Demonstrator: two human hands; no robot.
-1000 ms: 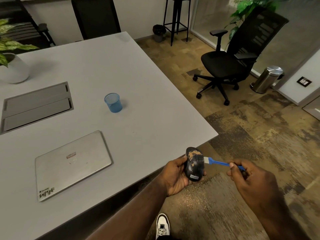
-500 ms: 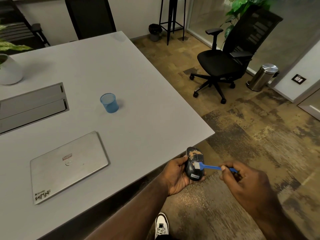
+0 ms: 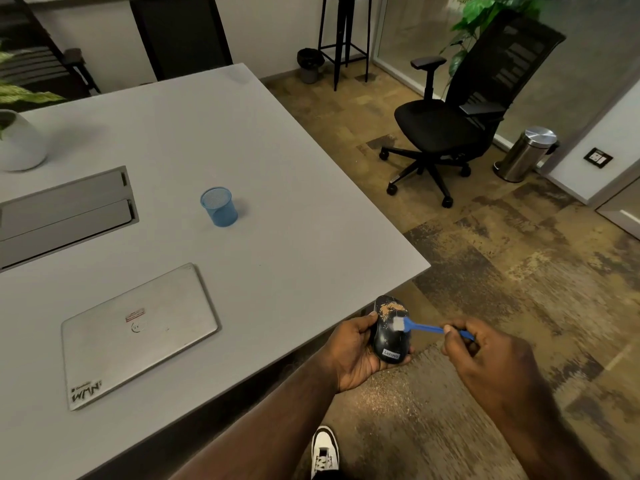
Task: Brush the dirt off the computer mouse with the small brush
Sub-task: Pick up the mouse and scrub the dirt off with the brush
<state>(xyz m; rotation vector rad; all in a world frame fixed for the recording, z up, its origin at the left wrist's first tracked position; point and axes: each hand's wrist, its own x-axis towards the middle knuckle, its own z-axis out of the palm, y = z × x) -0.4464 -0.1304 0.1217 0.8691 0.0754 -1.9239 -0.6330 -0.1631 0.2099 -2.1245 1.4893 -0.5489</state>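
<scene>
Head view shows the computer mouse (image 3: 391, 332) cradled in the left hand (image 3: 353, 355), whose fingers (image 3: 403, 359) curl round its underside while the thumb presses its near side. It hangs off the surface (image 3: 277, 168), just past the corner edge, over the floor (image 3: 519, 271). The right hand (image 3: 485, 355) pinches the blue handle of the small brush (image 3: 426, 327), fingers clamped together on it, with the white bristles lying on the mouse's back just below a tan patch of dirt (image 3: 391, 309).

Risks, as I judge them: the pinch sits far back on a thin handle, so a firm stroke could flex it or twist it out of the fingers. The mouse is held by 1 hand only, and a push from the bristles toward the thumb side could roll it free and drop it. Loosened dirt falls toward the carpeted floor and the shoe (image 3: 323, 452) below the fingers; a scatter of grains there seems visible, though the view is too soft to be sure.

Room is generous: open air lies to the right of and beyond the fingers. Left of the fingers the surface corner stands near, and the laptop (image 3: 138, 334) and blue cup (image 3: 219, 206) sit well apart from them.
</scene>
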